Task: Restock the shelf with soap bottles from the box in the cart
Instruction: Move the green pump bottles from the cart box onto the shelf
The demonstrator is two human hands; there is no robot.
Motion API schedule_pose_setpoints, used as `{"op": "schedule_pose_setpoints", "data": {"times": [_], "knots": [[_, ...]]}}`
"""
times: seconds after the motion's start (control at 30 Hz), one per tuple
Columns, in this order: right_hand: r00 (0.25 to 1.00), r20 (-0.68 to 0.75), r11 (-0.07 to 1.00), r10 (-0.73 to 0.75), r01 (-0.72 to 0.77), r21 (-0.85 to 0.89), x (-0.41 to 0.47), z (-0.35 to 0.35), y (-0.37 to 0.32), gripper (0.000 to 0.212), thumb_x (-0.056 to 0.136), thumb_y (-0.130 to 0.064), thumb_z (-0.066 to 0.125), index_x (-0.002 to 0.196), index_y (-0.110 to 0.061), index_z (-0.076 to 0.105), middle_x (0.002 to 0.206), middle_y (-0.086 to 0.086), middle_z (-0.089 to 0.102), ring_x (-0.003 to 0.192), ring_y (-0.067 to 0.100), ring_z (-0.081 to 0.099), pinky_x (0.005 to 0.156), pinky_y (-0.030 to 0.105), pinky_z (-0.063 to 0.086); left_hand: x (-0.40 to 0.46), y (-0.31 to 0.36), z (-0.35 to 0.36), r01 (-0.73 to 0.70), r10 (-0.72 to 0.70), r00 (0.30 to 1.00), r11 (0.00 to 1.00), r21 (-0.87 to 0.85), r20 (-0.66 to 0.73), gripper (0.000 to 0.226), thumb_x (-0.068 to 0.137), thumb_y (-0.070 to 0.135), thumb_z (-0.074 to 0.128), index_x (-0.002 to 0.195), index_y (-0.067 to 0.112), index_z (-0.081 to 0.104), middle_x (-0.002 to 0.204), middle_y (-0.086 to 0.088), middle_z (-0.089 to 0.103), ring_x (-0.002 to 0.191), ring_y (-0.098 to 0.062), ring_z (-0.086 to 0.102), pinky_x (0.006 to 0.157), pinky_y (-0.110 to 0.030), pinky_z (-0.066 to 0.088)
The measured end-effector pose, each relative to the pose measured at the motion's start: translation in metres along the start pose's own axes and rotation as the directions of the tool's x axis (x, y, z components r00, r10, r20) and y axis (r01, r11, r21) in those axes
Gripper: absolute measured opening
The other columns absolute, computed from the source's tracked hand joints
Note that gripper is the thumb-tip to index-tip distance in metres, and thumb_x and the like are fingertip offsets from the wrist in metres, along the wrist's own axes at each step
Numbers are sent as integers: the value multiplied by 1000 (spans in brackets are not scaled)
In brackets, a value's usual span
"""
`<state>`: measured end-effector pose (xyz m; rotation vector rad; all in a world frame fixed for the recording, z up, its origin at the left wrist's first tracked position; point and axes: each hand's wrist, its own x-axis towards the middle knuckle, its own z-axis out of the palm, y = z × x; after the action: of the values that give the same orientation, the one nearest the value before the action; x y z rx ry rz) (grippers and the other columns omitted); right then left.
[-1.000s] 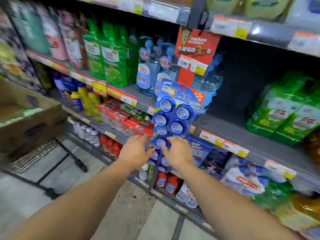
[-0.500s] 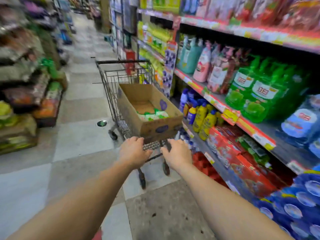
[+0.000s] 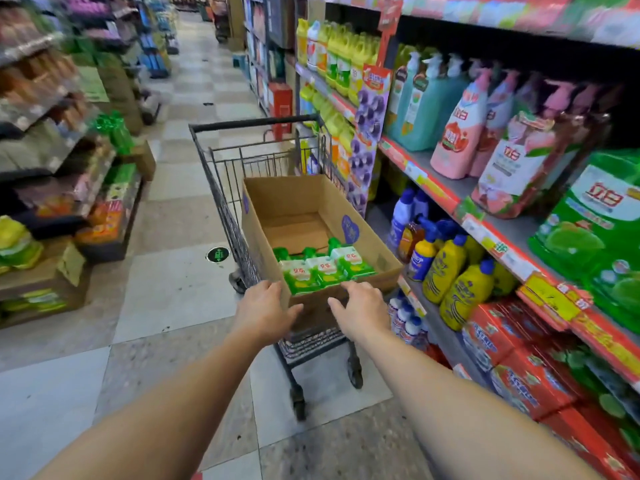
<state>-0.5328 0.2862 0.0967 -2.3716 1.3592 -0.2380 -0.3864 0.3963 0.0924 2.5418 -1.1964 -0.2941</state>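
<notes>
Grey-and-white checkered tile floor carries a dark wire shopping cart on black wheels, with a round green floor sticker just left of it. An open brown cardboard box sits in the cart basket, green-and-white soap bottles lying at its near end. On the right, a grey store shelf with red price strips holds teal pump bottles, pink pump bottles, pink refill pouches and large green refill bags. The level below holds yellow bottles with blue caps and red cartons.
</notes>
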Motion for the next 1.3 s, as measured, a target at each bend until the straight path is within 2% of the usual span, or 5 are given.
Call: {"op": "schedule_pose_setpoints", "data": {"times": [0.37, 0.67, 0.93, 1.13, 1.3], "knots": [[990, 143, 999, -10, 17, -48, 145, 26, 12, 55, 89, -50, 56, 134, -19, 50, 128, 6, 56, 120, 27, 49, 97, 36, 42, 147, 12, 27, 108, -97, 990, 988, -107, 101, 70, 85, 59, 56, 140, 16, 46, 134, -7, 53, 124, -26, 47, 105, -39, 41], [958, 268, 994, 98, -82, -68, 233, 56, 23, 58, 87, -49, 60, 137, -23, 47, 133, 6, 53, 124, 26, 47, 101, 34, 40, 265, 7, 62, 150, -104, 971, 966, -211, 214, 77, 84, 55, 61, 143, 11, 39, 141, -12, 47, 131, -30, 41, 109, -38, 32], [927, 366, 995, 87, -97, 8, 296, 89, 22, 59, 85, -46, 65, 136, -22, 48, 133, 4, 53, 126, 23, 44, 102, 33, 38, 305, 0, 107, 316, -225, 914, 917, -244, 339, 79, 85, 57, 60, 144, 11, 37, 144, -15, 43, 135, -31, 36, 112, -36, 27], [873, 487, 999, -39, 51, -12, 349, 116, 25, 60, 86, -47, 62, 138, -22, 46, 137, 7, 50, 128, 26, 42, 103, 34, 37, 310, -3, 126, 471, -375, 858, 847, -246, 352, 80, 84, 51, 64, 146, 9, 35, 146, -15, 40, 137, -30, 35, 114, -39, 29], [778, 590, 969, -217, 242, 37, 390, 136, 17, 63, 86, -46, 64, 140, -22, 44, 139, 6, 48, 129, 25, 42, 104, 32, 35, 297, 0, 134, 590, -513, 804, 751, -296, 300, 75, 83, 42, 69, 143, 8, 40, 144, -14, 43, 133, -27, 38, 112, -31, 25]]}}
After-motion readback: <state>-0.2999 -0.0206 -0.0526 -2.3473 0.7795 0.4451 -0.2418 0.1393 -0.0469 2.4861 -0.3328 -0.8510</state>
